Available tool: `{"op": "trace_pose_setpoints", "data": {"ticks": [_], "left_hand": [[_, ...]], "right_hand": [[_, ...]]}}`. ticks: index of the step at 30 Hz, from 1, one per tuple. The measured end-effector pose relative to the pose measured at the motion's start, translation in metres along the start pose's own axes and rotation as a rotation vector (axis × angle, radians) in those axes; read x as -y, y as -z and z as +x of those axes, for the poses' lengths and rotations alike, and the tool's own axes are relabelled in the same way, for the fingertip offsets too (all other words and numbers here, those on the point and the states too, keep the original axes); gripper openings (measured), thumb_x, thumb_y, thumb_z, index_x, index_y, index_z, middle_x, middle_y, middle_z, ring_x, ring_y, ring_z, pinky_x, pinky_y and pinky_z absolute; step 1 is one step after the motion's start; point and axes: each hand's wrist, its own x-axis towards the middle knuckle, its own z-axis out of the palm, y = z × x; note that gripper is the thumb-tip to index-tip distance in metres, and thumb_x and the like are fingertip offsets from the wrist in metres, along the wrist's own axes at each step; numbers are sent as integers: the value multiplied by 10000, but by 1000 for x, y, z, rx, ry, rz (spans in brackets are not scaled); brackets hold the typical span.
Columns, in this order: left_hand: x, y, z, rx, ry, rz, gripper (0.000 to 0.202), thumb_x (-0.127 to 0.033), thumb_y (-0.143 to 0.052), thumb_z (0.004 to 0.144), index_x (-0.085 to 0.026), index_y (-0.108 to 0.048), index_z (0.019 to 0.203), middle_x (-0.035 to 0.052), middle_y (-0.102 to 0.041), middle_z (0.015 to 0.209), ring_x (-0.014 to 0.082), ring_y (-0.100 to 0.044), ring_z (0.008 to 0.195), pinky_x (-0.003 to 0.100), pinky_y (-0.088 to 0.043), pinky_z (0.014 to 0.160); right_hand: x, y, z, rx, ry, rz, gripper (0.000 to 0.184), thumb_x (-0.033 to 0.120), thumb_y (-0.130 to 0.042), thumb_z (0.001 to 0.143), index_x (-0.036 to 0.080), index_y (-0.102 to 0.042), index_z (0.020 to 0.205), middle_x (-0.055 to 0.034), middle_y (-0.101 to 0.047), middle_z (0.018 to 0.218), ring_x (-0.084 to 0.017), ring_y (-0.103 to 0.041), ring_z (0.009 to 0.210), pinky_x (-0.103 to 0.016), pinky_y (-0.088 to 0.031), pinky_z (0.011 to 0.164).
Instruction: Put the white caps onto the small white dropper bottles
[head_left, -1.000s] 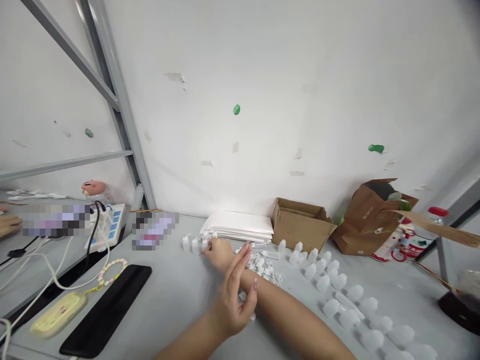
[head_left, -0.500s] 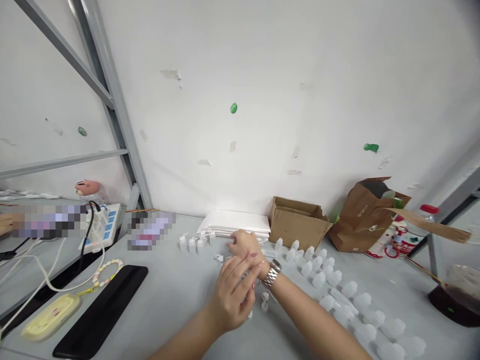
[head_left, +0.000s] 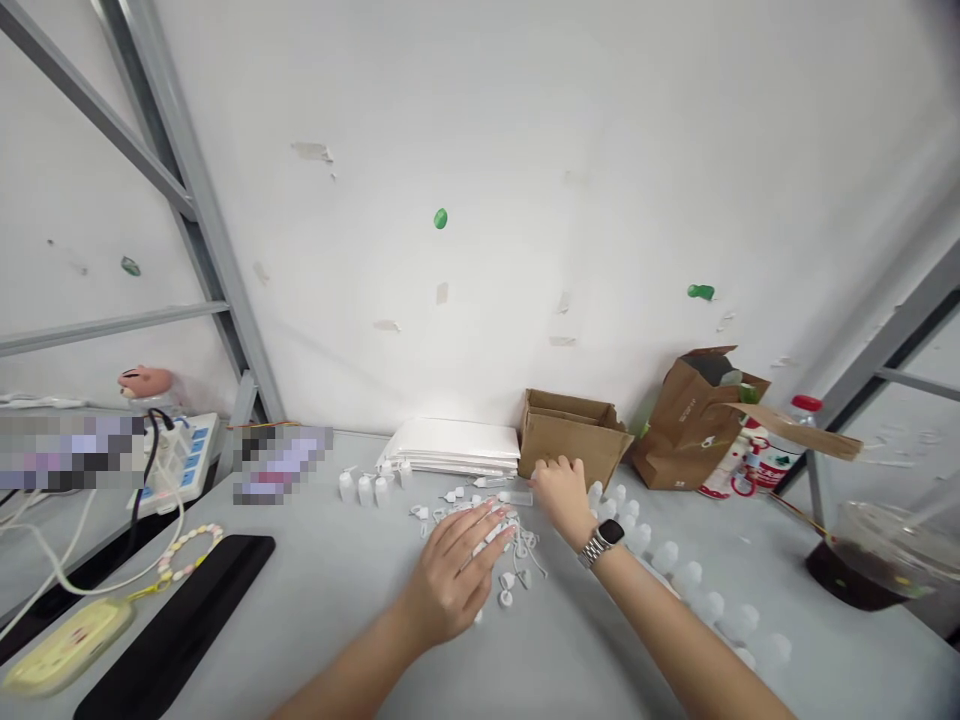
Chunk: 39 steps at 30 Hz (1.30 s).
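My left hand [head_left: 459, 575] lies with its fingers stretched out over a loose pile of small white caps [head_left: 507, 590] and white cords [head_left: 526, 545]. At the front of the cardboard box [head_left: 574, 440], my right hand [head_left: 561, 498] has its fingers curled downward; whatever is in them is hidden. Rows of small translucent bottles [head_left: 686, 578] run from beside that hand toward the lower right, partly behind the forearm. A clear tube-like piece [head_left: 516, 498] lies just left of my right hand. Several white capped bottles [head_left: 365, 490] stand upright at the left.
A stack of white flat sheets [head_left: 454, 445] is against the wall. Brown paper bag [head_left: 694, 430], red-capped bottle [head_left: 806, 404] and plastic cup of dark drink [head_left: 862, 570] stand at right. On the left are a black pad [head_left: 180, 620], yellow case [head_left: 71, 640] and power strip [head_left: 184, 460].
My right hand has moved from above my left hand rightward to the bottles near the cardboard box, uncovering the pile. My left hand stays over the pile. The view has shifted slightly right.
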Motion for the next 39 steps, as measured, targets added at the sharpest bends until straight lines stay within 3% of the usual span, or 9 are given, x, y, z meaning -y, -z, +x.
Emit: {"op": "trace_pose_setpoints", "data": {"ticks": [4,9,13,17,23,28,31,35,39], "left_hand": [[12,-2,7,-166,271,141,334,-194,-413,808,-246,-568,1099,100,-577,1089,224,-525,1033,376,-392,890],[21,6,17,-62,571,170,184,-283,-458,771,-230,-589,888,37,-565,866,188,-563,764,319,-442,711],[19,8,16,97,553,267,153,-326,-539,723,-228,-608,819,38,-558,827,225,-529,856,329,-408,742],[21,2,10,207,502,234,145,-272,-596,683,-235,-629,819,44,-555,874,234,-507,900,339,-397,771],[32,-6,7,184,482,217,91,-158,-578,683,-218,-620,737,38,-563,834,221,-504,878,341,-393,777],[31,1,13,129,490,194,87,-202,-542,719,-211,-593,649,35,-605,769,221,-518,845,340,-383,770],[29,7,19,4,594,70,115,-261,-513,737,-220,-571,647,27,-644,761,221,-561,825,330,-397,749],[29,8,22,-259,805,-360,146,-364,-516,729,-218,-512,714,33,-693,751,222,-632,798,325,-434,739],[20,3,25,-335,902,-788,261,-421,-599,658,-194,-496,736,69,-712,753,239,-653,806,367,-440,796]], "right_hand": [[2,2,4,4,37,18,94,176,-521,808,130,-602,793,-127,-651,805,-250,-520,835,-347,-239,708],[10,25,-7,-52,54,74,146,248,-488,843,153,-580,781,-92,-646,835,-223,-519,845,-331,-241,732],[23,37,-32,-23,55,399,175,321,-507,826,182,-573,741,-14,-635,706,-166,-546,701,-295,-268,705],[33,27,-49,47,34,593,116,285,-548,784,182,-586,748,6,-631,666,-158,-559,660,-287,-297,704],[38,7,-59,67,51,701,98,249,-570,764,186,-596,835,-9,-600,713,-171,-541,686,-302,-345,702],[39,9,-62,-84,-15,927,148,269,-561,775,191,-567,901,-42,-518,849,-171,-507,744,-297,-414,704],[41,14,-62,-113,-99,1128,169,348,-518,801,191,-521,864,-38,-521,835,-171,-517,741,-295,-434,681],[47,13,-64,52,-114,1442,210,393,-415,849,202,-450,930,3,-533,737,-148,-544,627,-271,-441,591],[57,11,-69,130,-81,1416,265,352,-542,777,188,-514,984,15,-537,701,-146,-525,632,-262,-416,610]]}}
